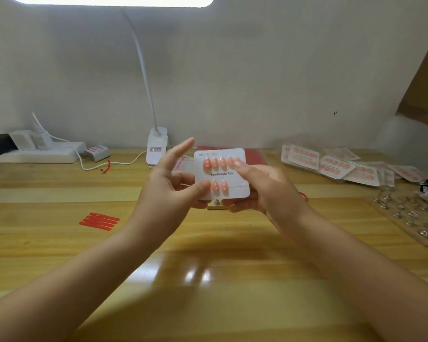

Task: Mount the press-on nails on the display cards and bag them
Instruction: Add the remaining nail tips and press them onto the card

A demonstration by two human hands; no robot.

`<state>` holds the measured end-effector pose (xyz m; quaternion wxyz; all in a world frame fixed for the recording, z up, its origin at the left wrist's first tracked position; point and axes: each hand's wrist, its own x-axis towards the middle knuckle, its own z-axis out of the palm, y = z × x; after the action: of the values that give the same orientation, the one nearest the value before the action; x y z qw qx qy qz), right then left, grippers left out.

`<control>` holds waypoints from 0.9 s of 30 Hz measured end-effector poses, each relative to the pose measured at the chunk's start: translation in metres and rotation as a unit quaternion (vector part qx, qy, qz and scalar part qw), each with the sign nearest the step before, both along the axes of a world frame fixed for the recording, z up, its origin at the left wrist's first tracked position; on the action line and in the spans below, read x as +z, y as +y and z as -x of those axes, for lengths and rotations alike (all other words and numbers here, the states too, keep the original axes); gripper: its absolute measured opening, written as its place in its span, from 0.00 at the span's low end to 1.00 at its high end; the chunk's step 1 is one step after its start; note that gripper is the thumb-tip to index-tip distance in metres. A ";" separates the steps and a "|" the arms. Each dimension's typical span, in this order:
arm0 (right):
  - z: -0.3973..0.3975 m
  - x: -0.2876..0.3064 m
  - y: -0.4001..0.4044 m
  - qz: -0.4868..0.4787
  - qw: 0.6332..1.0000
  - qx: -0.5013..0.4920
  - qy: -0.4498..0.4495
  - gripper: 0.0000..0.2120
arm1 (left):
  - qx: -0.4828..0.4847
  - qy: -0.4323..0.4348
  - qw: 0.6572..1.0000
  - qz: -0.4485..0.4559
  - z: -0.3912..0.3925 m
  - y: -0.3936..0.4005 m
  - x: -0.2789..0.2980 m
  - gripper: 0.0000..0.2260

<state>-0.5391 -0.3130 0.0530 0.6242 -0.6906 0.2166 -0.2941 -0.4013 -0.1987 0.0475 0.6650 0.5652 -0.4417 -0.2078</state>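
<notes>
A white display card [235, 178] printed "Handmade Nail" is held up above the wooden table. Several pink press-on nails [219, 162] fill its top row and three sit at the left of its bottom row. My left hand [169, 183] holds the card's left side, thumb on the lower left nail and index finger pointing up. My right hand [265, 187] holds the right side from below, with a fingertip on the last nail of the top row. A pile of filled, bagged cards [336, 166] lies at the back right.
Red adhesive strips [99, 221] lie on the table at left. A clip lamp [156, 146], a power strip [35, 151] and cables stand along the back wall. A board with small metal nail stands [405, 215] lies at right. Red packets [255, 153] lie behind the card.
</notes>
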 end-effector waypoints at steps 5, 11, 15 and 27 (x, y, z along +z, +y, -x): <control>0.005 -0.018 -0.022 0.244 0.937 -0.209 0.140 0.20 | -0.038 -0.066 0.986 -0.148 0.005 -0.003 -0.005 0.14; 0.012 -0.034 -0.034 0.417 0.851 -0.207 0.243 0.15 | -0.041 -0.222 0.927 -0.301 0.008 -0.003 -0.017 0.07; 0.012 -0.043 -0.036 0.486 0.796 -0.208 0.296 0.11 | -0.035 -0.383 0.866 -0.319 0.008 0.001 -0.022 0.04; 0.006 -0.056 -0.047 0.504 0.771 -0.245 0.302 0.15 | 0.020 -0.616 0.743 -0.260 0.003 0.002 -0.030 0.10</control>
<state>-0.5455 -0.3603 -0.0029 -0.0047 -0.8829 0.3767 -0.2805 -0.4047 -0.1966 0.0175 0.0797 0.7297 -0.6728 0.0922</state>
